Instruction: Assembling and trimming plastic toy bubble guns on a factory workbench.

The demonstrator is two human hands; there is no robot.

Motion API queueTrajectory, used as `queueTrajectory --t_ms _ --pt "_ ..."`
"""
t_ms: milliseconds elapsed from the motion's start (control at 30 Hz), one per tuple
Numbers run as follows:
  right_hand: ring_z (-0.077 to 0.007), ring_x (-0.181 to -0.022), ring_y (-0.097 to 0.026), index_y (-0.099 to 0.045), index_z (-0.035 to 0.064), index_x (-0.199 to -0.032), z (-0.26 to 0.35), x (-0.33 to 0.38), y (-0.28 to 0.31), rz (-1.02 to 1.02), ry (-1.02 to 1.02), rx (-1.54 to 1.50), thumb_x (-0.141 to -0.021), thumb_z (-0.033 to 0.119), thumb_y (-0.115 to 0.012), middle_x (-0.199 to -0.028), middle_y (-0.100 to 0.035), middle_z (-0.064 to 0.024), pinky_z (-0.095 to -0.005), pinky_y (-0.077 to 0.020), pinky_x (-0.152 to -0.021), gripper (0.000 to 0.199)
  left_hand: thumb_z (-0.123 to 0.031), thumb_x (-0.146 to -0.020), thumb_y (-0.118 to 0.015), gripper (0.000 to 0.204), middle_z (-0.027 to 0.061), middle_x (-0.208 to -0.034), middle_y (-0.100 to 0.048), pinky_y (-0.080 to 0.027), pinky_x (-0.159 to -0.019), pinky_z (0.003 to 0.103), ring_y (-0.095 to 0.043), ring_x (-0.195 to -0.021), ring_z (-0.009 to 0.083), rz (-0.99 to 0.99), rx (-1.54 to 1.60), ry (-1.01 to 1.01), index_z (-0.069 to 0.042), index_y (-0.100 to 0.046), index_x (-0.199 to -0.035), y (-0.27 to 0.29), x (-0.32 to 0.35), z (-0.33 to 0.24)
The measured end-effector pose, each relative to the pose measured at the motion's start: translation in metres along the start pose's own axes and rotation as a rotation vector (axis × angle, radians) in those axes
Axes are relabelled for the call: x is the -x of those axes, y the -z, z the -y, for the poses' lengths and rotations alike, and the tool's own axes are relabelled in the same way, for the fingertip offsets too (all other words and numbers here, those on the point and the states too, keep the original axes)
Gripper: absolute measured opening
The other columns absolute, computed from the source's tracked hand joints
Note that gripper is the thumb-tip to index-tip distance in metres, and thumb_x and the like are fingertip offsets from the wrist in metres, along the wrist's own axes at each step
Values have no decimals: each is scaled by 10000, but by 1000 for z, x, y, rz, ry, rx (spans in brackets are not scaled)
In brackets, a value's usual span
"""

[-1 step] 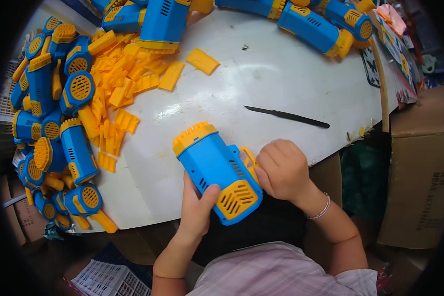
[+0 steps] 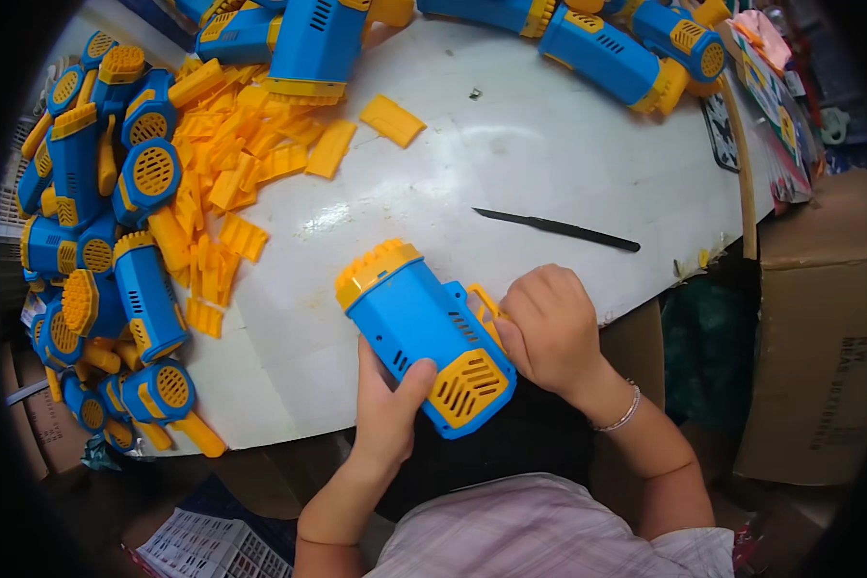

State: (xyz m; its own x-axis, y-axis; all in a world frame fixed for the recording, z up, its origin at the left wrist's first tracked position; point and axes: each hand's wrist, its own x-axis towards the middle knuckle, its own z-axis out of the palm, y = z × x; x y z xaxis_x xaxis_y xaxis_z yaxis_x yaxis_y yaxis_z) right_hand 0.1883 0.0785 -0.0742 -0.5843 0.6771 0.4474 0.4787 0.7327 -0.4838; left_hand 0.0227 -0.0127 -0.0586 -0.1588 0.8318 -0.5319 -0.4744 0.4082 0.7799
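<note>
A blue and yellow toy bubble gun (image 2: 409,323) is held over the near edge of the table, its yellow toothed front end pointing up and to the left. My left hand (image 2: 390,405) grips the lower left side, thumb on the blue body by the yellow vented panel, the other fingers mostly hidden beneath. On the right side, my right hand (image 2: 552,323) is closed at the yellow handle (image 2: 486,303), which it largely covers. Beyond my right hand a slim black craft knife (image 2: 559,227) lies on the table.
Several more bubble guns (image 2: 154,171) are piled along the left edge, and others (image 2: 602,63) lie at the far side. Loose yellow plastic covers (image 2: 231,144) form a heap beside the left pile. A phone (image 2: 721,133) and cardboard box (image 2: 809,366) are at right of the table (image 2: 289,356).
</note>
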Motion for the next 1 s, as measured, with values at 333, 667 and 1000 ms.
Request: queueTrajectory --t_ms 333,667,1000 --pt "-234 -483 -460 -485 27 -654 -16 -2 -27 -53 -146 -122 -848 203 -419 -565 -465 -92 -306 -357 -439 270 -186 -774 -599 755 132 -1226 -340 -317 -956 355 -377 -1122 210 -108 -20 -115 -9 -117 -1328 -4 -7 34" --pt "-218 -462 -474 -511 -5 -679 -14 -16 -34 -3 -189 -196 -869 138 -374 -585 -494 -105 -277 -374 -432 274 -160 -765 -583 773 137 -1213 -304 -315 -949 358 -356 -1116 212 -91 -121 -222 -10 -68 -1322 0 -8 34" --pt "-185 -862 -539 -510 -16 -1003 15 -36 8 -278 -419 -481 -907 321 -356 -890 -573 -119 -303 -406 -817 382 -219 -764 -575 732 148 -1229 -356 -330 -953 357 -397 -1119 217 -123 75 -338 0 -143 -1313 45 46 -7"
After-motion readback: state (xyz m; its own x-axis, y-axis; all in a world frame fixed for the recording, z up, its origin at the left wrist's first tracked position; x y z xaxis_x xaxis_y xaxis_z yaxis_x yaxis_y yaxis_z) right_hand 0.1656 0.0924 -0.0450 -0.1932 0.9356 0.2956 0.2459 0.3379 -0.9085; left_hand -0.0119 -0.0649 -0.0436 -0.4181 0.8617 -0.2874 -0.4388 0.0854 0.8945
